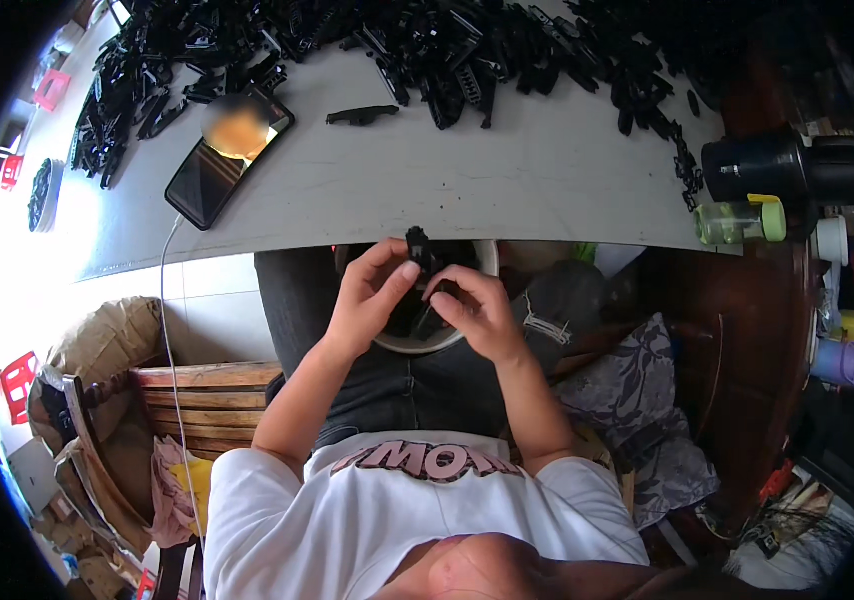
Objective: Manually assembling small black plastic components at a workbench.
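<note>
One black part (418, 248), head view, is pinched between thumb and fingers of the left hand (365, 300); the right hand (482, 315) sits just beside, fingers curled, its hold unclear. The part is over the bucket (492, 262); a phone (194, 192) and a black pile (447, 60) lie on the table (547, 180).

Here's the left hand (372, 295), thumb and fingers making a firm grip on a black part (418, 243) that pokes up by the near edge of the surface (557, 185). Close alongside, the right hand (477, 310) curls its fingers in around something dark, too hidden to say what. Both work over a white-rimmed tub (492, 265)! Up top, a huge heap (447, 45) of black pieces sprawls, one loner (362, 116) lying just in front. Over left, a phone (209, 182), cable (164, 290) attached; far right, a green-capped bottle (732, 223) beside a dark cup (755, 170).
</note>
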The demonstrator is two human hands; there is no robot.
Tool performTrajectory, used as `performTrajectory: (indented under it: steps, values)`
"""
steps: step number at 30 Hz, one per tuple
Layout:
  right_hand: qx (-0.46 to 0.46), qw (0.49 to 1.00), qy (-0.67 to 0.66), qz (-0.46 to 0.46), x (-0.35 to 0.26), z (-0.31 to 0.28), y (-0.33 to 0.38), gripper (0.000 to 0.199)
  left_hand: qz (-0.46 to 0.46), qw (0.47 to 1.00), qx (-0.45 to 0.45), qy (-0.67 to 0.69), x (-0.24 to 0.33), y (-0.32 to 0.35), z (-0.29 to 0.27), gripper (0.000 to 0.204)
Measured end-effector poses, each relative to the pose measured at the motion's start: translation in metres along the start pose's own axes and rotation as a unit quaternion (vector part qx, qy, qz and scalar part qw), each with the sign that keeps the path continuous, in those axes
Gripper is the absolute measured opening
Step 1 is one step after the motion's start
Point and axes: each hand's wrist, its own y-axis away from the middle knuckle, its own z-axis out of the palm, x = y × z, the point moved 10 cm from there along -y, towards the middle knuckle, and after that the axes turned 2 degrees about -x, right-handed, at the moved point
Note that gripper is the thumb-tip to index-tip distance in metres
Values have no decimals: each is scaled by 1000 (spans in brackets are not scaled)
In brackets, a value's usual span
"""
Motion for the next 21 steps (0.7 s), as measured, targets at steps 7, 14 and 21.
performTrajectory:
  steps: [7,14,21]
  values:
    - [195,979,5,-56,-22,-35,0,15,13,980,-60,-189,13,-1,22,28]
    - [215,964,40,-150,-47,-29,-3,28,-26,979,-99,-174,7,-6,31,41]
    - [120,972,-197,-47,-3,-32,-31,28,40,953,-118,-275,20,-22,32,41]
